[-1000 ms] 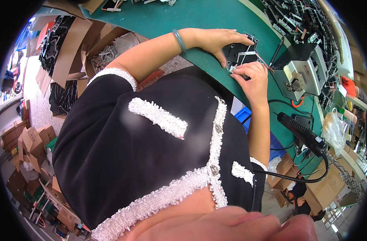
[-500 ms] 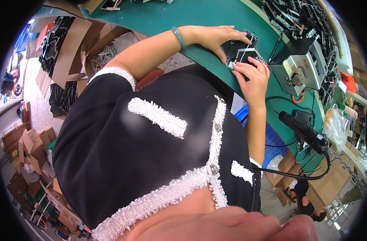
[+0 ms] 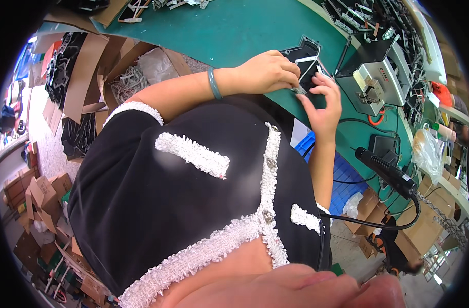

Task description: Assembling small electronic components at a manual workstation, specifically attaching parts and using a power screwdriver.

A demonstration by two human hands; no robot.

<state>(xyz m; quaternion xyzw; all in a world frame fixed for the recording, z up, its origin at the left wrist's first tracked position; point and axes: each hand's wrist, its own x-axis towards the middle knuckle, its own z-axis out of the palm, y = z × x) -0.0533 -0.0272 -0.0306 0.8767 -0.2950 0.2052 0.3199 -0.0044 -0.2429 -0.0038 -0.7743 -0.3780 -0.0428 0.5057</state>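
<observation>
Hands [image 3: 265,73] lower, metal parts [image 3: 129,86] in carton [image 3: 177,62]

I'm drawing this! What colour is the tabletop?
The tabletop is green; the head view shows it best.

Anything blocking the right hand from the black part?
Nothing visible stands between the right hand and the black part. The left hand is close beside the right, at the part's near edge.

the left hand [image 3: 269,72] seems to hide part of the black plate [image 3: 296,53], and the small piece [image 3: 299,91] at its fingertips is too tiny to make out. the heap of dark parts [image 3: 365,20] is cut off by the upper edge.
</observation>
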